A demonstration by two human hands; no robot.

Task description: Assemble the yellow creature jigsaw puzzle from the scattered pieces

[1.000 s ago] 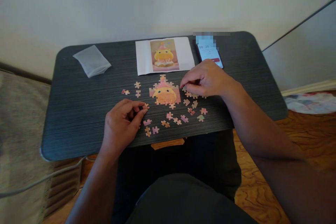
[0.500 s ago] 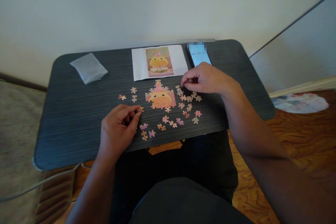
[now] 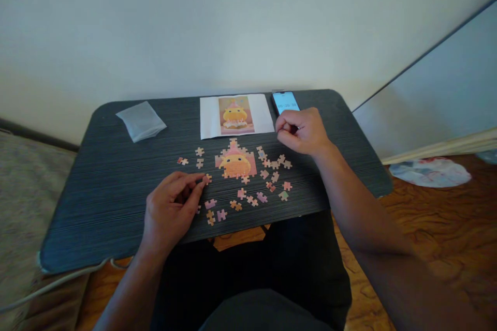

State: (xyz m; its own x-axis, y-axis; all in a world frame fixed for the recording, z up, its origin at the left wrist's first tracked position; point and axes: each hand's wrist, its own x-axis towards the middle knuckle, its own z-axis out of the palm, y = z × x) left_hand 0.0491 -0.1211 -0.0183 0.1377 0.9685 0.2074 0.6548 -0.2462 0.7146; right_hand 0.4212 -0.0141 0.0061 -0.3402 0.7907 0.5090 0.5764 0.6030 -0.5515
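My left hand (image 3: pixel 174 204) is closed in a pinch at the left of the partly joined jigsaw puzzle (image 3: pixel 236 161), holding a small orange puzzle piece (image 3: pixel 208 179) between thumb and forefinger. The joined part shows a yellow-orange character with a pink pointed hat, and its outline is uneven. My right hand (image 3: pixel 303 130) hovers by the phone's lower end, fingers curled into a loose fist; nothing shows in it. Loose puzzle pieces (image 3: pixel 275 164) lie in a cluster right of the joined part. Several more pieces (image 3: pixel 235 205) lie along the near side, and a few (image 3: pixel 199 151) to its left.
A printed reference picture (image 3: pixel 236 114) on white paper lies behind the puzzle. To its right is a phone (image 3: pixel 285 101) with a timer on screen. A clear plastic bag (image 3: pixel 142 121) rests at the table's back left. The dark table (image 3: pixel 116 191) stands against a wall.
My right hand has drawn back from the loose pieces toward the right, its fingers curling tighter. The left hand keeps its pinch at nearly the same spot. The camera view has tilted upward.
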